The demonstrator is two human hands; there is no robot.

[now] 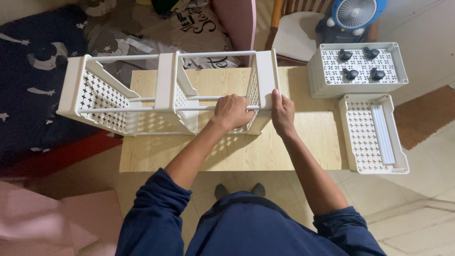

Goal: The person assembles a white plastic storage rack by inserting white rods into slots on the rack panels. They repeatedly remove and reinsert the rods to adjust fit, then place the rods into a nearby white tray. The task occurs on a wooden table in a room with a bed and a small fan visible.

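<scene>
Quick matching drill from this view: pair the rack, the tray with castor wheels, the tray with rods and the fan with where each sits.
Things:
1. white rack
2. tray with black castor wheels
3. tray with white rods
4. blue fan

Places:
A. on the chair behind the table
B. right table edge, nearer the person
C. lying on its side, gripped by left hand and right hand
D. far right corner of the table

Pairs: 1-C, 2-D, 3-B, 4-A

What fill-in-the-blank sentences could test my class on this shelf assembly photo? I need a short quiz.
1. The left hand grips a white ____ of the rack.
2. The rack lies on its side on a ____ table.
3. Four black ____ sit in the upper tray.
4. The lower tray holds white ____.

Missing words: rod; wooden; wheels; rods
</scene>
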